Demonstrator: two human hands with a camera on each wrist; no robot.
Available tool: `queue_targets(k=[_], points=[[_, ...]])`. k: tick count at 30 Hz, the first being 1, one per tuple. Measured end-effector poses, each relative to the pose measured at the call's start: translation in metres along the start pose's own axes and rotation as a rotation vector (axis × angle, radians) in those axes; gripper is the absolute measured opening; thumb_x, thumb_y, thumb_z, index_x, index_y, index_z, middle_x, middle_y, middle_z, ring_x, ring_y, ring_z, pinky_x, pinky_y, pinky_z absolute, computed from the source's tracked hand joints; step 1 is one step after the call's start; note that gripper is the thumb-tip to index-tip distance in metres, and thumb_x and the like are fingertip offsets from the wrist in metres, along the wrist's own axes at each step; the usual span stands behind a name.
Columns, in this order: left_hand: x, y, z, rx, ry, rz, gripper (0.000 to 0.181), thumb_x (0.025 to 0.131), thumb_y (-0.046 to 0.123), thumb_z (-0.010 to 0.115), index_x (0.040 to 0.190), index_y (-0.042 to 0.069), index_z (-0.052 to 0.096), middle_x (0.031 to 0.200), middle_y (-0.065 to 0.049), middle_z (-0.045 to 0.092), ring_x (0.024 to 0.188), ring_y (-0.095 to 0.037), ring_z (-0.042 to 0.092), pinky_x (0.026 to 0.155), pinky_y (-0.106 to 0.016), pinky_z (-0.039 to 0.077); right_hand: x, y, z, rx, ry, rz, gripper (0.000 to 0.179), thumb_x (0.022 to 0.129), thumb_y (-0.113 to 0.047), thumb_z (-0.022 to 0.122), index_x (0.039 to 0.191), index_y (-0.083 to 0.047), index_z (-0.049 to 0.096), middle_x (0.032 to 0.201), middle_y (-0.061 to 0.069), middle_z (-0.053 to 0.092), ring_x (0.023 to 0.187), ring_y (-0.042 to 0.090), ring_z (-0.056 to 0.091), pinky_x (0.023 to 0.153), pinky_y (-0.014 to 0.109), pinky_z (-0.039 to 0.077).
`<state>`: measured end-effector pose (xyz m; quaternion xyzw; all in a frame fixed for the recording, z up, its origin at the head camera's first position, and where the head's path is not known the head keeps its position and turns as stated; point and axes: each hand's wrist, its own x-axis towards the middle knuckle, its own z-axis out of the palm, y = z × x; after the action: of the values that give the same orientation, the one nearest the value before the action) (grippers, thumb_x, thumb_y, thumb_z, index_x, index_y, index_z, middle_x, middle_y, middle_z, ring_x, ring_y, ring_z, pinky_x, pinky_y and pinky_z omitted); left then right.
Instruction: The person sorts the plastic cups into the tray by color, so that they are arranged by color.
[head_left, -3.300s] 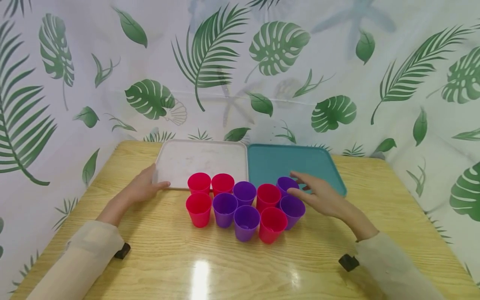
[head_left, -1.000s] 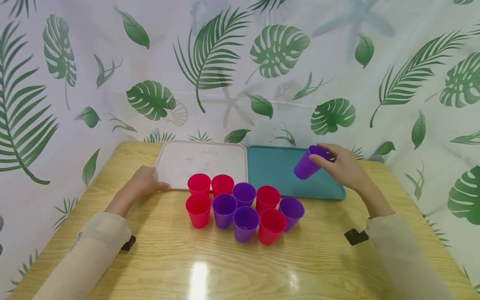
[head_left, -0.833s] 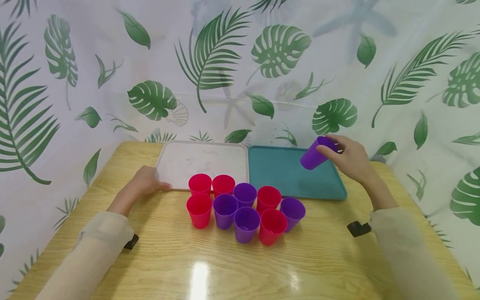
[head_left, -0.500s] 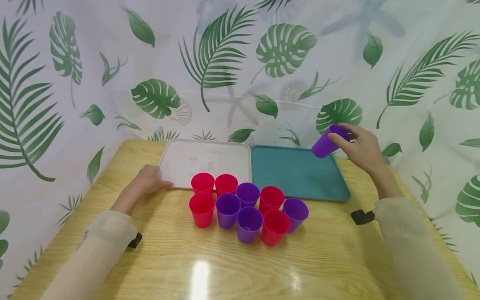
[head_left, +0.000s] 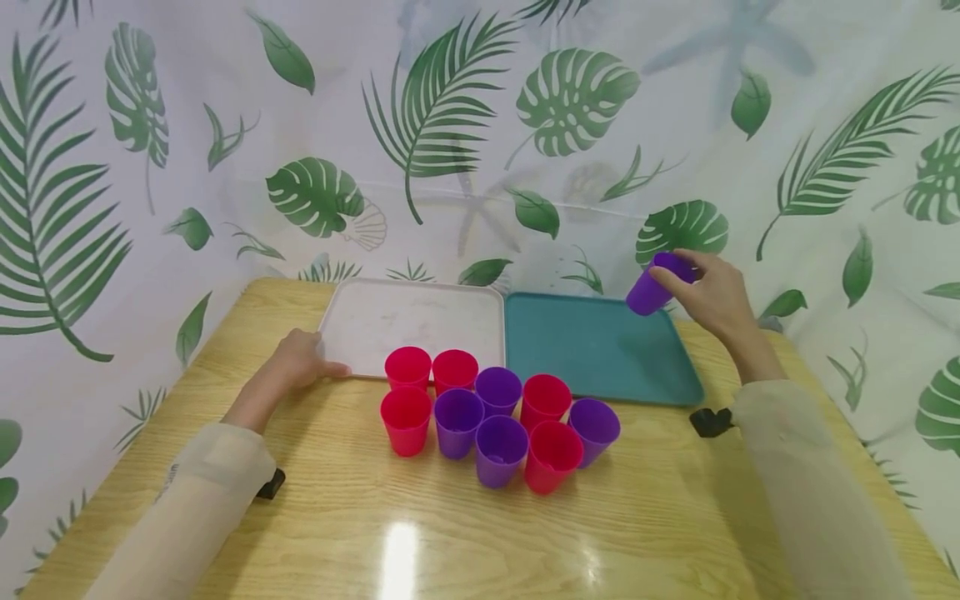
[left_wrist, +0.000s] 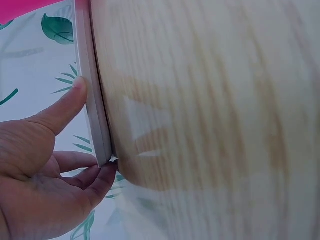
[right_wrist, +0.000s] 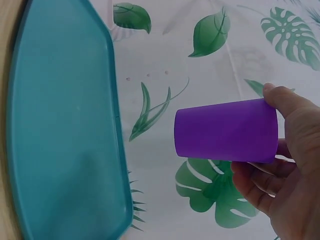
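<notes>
My right hand (head_left: pixel 718 296) grips a purple plastic cup (head_left: pixel 654 287) near its rim, thumb on one side and fingers on the other. The cup is tilted in the air above the back right corner of the teal tray (head_left: pixel 592 346). At the front left corner of the white tray (head_left: pixel 420 312), my left hand (head_left: pixel 298 360) holds the tray's edge. The left wrist view shows its thumb (left_wrist: pixel 77 95) against the rim and the fingers curled at the corner. Several red cups (head_left: pixel 406 425) and purple cups (head_left: pixel 501 457) stand upright, grouped before the trays.
Both trays lie side by side at the back of the wooden table (head_left: pixel 337 517). Behind them hangs a white curtain (head_left: pixel 457 100) with green leaf prints. The cups stand close together, the back ones overlapping the white tray's front edge in the head view.
My right hand has taken the purple cup from the back right of the group, raised it over the teal tray and carried it right. My left hand has stayed at the white tray.
</notes>
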<state>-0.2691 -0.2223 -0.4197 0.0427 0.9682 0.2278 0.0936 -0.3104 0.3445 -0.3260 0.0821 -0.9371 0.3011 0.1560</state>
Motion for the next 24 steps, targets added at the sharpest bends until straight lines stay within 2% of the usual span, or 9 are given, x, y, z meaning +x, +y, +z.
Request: queue_targets(k=[7,11,13,15,19,24], points=[[0.001,-0.003,0.0,0.001,-0.005,0.0,0.092,0.09,0.036,0.081,0.139,-0.029,0.038,0.135,-0.048,0.046,0.123,-0.051,0.05,0.113,-0.057,0.038,0.005,0.009,0.007,-0.024,-0.008,0.001,0.071,0.1,-0.048,0.065,0.141,0.009,0.056,0.13,0.035,0.061,0.114,0.051,0.061,0.091,0.061,0.049],[0.003,-0.008,0.002,-0.012,0.008,0.013,0.091,0.089,0.037,0.081,0.138,-0.028,0.041,0.131,-0.046,0.051,0.115,-0.047,0.053,0.108,-0.056,0.042,0.006,0.016,0.009,-0.039,-0.019,0.012,0.072,0.1,-0.048,0.065,0.141,0.01,0.055,0.133,0.037,0.059,0.117,0.053,0.059,0.093,0.063,0.049],[0.004,-0.01,0.003,-0.041,0.019,0.017,0.089,0.089,0.036,0.082,0.139,-0.026,0.043,0.13,-0.045,0.053,0.114,-0.045,0.054,0.107,-0.056,0.043,0.006,0.02,0.009,-0.041,-0.024,0.017,0.072,0.1,-0.048,0.065,0.141,0.011,0.055,0.133,0.037,0.058,0.118,0.053,0.058,0.094,0.063,0.048],[0.004,-0.013,0.003,-0.08,0.022,0.01,0.089,0.089,0.035,0.082,0.142,-0.024,0.042,0.135,-0.044,0.051,0.12,-0.047,0.053,0.109,-0.057,0.041,0.006,0.024,0.009,-0.044,-0.028,0.02,0.072,0.1,-0.047,0.064,0.141,0.011,0.055,0.133,0.037,0.058,0.118,0.054,0.058,0.094,0.063,0.048],[0.004,-0.016,0.004,-0.15,0.012,-0.01,0.09,0.091,0.033,0.081,0.148,-0.02,0.035,0.148,-0.044,0.037,0.14,-0.053,0.039,0.117,-0.058,0.031,0.006,0.03,0.009,-0.05,-0.044,0.031,0.072,0.1,-0.048,0.064,0.14,0.012,0.055,0.131,0.038,0.059,0.117,0.054,0.058,0.092,0.064,0.049],[0.0,-0.019,0.005,-0.254,-0.006,-0.032,0.086,0.093,0.028,0.078,0.151,-0.017,0.032,0.153,-0.04,0.034,0.142,-0.05,0.037,0.118,-0.058,0.03,0.009,0.037,0.015,-0.054,-0.071,0.049,0.072,0.1,-0.05,0.063,0.14,0.01,0.056,0.131,0.036,0.06,0.117,0.052,0.059,0.094,0.062,0.05]])
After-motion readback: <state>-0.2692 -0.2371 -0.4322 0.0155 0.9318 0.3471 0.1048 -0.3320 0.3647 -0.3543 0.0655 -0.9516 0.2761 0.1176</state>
